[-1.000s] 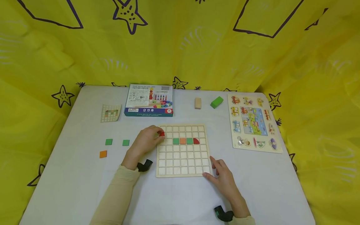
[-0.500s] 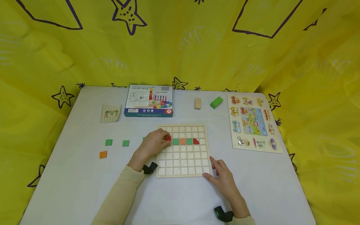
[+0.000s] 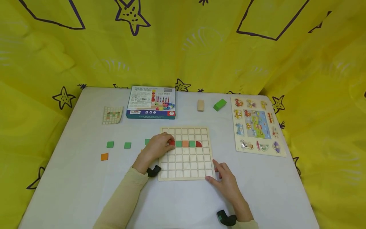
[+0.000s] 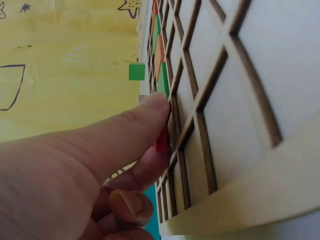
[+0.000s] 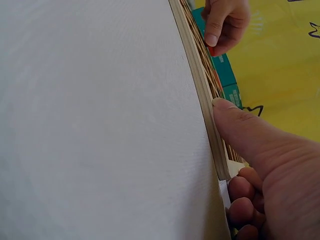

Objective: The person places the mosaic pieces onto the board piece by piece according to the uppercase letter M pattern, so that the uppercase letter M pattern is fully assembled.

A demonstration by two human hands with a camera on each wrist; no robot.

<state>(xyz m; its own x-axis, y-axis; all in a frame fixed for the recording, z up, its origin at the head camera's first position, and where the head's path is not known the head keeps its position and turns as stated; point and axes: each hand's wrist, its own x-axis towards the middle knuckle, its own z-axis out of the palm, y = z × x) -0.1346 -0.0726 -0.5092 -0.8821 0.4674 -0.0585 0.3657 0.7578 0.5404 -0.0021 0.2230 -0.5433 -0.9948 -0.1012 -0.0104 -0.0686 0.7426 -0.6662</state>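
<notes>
My left hand [image 3: 155, 148] pinches a red tile [image 3: 172, 143] between thumb and fingers at the left part of the wooden grid board [image 3: 183, 179]. In the left wrist view the red tile [image 4: 162, 139] shows between thumb and fingertip, close against the grid. To its right in the same row lie a green tile [image 3: 178, 144], an orange tile [image 3: 185, 144], another green tile [image 3: 192, 144] and a red tile with a rounded corner [image 3: 198, 144]. My right hand [image 3: 227, 183] holds the board's near right corner, thumb on the front edge and fingers along the side.
Loose green tiles [image 3: 127, 145] and an orange tile [image 3: 104, 156] lie left of the board; others are partly behind my left hand. Behind stand a pattern card [image 3: 112, 115], a toy box [image 3: 151, 102], a plain block [image 3: 201, 105] and a green block [image 3: 220, 105]. A picture puzzle [image 3: 258, 127] lies right.
My left hand has carried the red tile right and slightly nearer, from the board's left edge to beside the green tile in the row. The right hand stays at the corner.
</notes>
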